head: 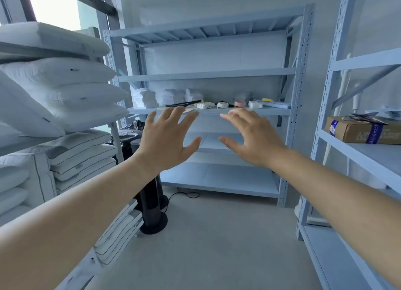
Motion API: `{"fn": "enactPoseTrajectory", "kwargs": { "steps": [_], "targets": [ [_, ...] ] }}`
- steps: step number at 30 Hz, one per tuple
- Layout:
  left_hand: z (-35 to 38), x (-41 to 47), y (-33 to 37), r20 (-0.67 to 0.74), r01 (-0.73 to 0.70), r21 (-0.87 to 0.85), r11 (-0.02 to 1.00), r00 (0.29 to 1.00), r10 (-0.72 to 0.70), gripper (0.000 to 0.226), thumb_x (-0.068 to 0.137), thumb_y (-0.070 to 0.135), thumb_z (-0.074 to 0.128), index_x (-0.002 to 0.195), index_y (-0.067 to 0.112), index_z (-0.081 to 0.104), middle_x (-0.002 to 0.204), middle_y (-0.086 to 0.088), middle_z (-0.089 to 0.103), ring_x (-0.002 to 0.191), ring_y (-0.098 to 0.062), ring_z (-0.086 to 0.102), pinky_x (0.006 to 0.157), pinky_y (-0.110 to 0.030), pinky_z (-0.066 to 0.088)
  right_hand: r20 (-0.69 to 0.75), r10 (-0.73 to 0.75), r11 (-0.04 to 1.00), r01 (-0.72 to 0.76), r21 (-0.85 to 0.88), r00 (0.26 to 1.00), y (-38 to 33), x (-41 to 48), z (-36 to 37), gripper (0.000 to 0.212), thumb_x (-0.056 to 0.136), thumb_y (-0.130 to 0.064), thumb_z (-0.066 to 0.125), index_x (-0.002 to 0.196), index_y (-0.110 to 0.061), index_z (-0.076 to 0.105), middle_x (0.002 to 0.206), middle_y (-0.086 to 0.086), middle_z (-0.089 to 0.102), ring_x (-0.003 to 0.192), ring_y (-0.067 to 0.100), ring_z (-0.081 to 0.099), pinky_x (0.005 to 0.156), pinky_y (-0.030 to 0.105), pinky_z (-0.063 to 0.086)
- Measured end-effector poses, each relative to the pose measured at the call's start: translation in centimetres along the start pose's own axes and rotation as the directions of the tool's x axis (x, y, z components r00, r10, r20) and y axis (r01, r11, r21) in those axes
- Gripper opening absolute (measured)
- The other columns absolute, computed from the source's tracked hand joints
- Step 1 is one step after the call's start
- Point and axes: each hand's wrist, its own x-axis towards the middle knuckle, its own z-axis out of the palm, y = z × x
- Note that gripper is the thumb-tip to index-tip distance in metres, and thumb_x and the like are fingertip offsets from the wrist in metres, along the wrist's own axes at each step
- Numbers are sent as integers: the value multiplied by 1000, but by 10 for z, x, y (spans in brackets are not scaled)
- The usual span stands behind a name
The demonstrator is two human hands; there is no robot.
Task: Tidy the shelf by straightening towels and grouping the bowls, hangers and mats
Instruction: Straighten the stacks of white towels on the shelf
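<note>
Approach step, nothing tidied yet; left hand [167, 137] and right hand [253, 137], both spread and empty, face the shelf [208, 111]; next, reach the folded towels [149, 98] at its left end.

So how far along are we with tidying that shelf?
Nothing looks done yet. The left hand and right hand are open and empty, raised in front of the shelf, touching nothing. Remaining: the white towel stacks look uneven, the black hangers lie loose at the front, and a pink bowl-like item sits among scattered small things.
</note>
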Motion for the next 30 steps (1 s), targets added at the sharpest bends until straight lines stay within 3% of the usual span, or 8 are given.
{"fn": "enactPoseTrajectory", "kwargs": {
  "steps": [4,10,17,23,30],
  "targets": [
    [32,4,-1,29,-8,-7,1000,1000,8,64,83,58,28,132,21,47,127,-6,53,116,-28,52,96,-55,39,-9,-16,1000,16,-17,1000,13,2,28,71,81,-63,27,134,-21,47,131,2,50,122,23,45,93,41,40],
    [97,20,-10,34,-33,-78,996,999,36,61,84,58,29,129,23,49,126,-4,53,116,-26,52,97,-54,40,-13,-12,1000,12,-3,1000,38,17,88,68,82,-61,30,131,-20,51,128,2,52,121,22,46,91,39,39],
    [191,59,-45,66,-25,-140,990,997,34,57,84,56,33,123,20,55,113,-3,59,102,-26,59,90,-50,44,54,0,998,-3,55,999,60,75,172,62,83,-58,32,125,-19,55,123,0,56,118,21,50,89,38,39],
    [261,75,-88,103,67,-169,983,993,-50,55,83,55,36,118,19,58,121,-5,57,106,-27,58,88,-45,45,13,36,985,-38,167,999,65,126,244,55,86,-54,40,124,-18,56,122,1,55,114,21,49,92,41,43],
    [333,84,-117,162,76,-210,975,986,-41,54,84,54,35,119,21,58,118,-1,59,102,-25,60,88,-42,45,44,77,968,-85,236,996,78,156,313,53,86,-52,43,125,-19,55,124,0,53,114,21,49,93,43,45]
  ]
}}
